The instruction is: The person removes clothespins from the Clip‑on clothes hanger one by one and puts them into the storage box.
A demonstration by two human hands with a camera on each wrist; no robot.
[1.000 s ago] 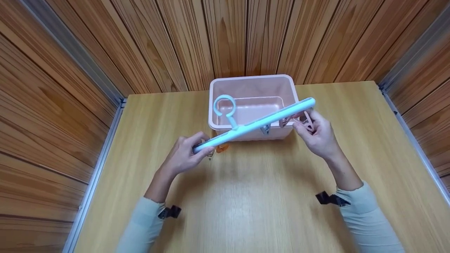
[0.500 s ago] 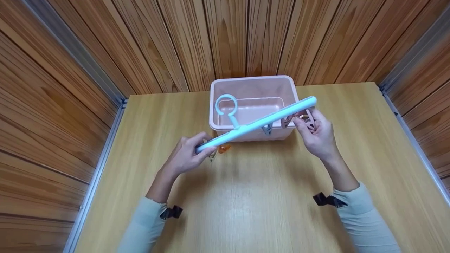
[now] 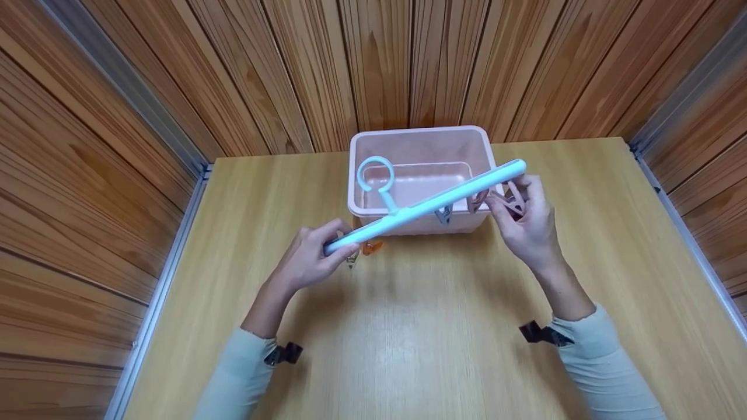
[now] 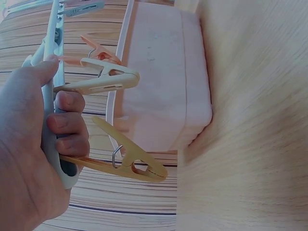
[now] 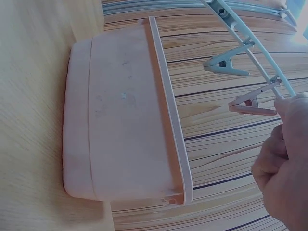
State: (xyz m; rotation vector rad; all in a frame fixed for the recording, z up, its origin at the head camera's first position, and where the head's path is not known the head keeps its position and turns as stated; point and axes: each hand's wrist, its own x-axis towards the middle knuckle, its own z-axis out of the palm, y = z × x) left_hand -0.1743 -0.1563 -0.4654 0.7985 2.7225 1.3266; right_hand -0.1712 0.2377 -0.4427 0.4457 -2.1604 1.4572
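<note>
My left hand (image 3: 312, 254) grips the lower left end of a light blue clip hanger (image 3: 432, 204), which tilts up to the right in front of a pink bin. At the raised end, my right hand (image 3: 528, 224) pinches a pink clothespin (image 3: 516, 200). Another pink clothespin (image 5: 250, 103) and a bluish one (image 5: 224, 65) hang from the bar beside that hand. Close to my left fingers, the left wrist view shows a yellow clothespin (image 4: 139, 166), a cream one (image 4: 110, 79) and an orange one (image 4: 101, 50). In the right wrist view, the pinched clothespin is hidden by my hand.
The pink bin (image 3: 420, 133) stands at the back of the wooden table (image 3: 397, 344), partly behind the hanger. Wood-plank walls (image 3: 379, 64) rise behind and on both sides. Metal rails (image 3: 157, 274) run along the table's sides.
The hanger has shifted very slightly right with my left hand. My right fingers have adjusted around the pink clothespin, which has changed its angle a little.
</note>
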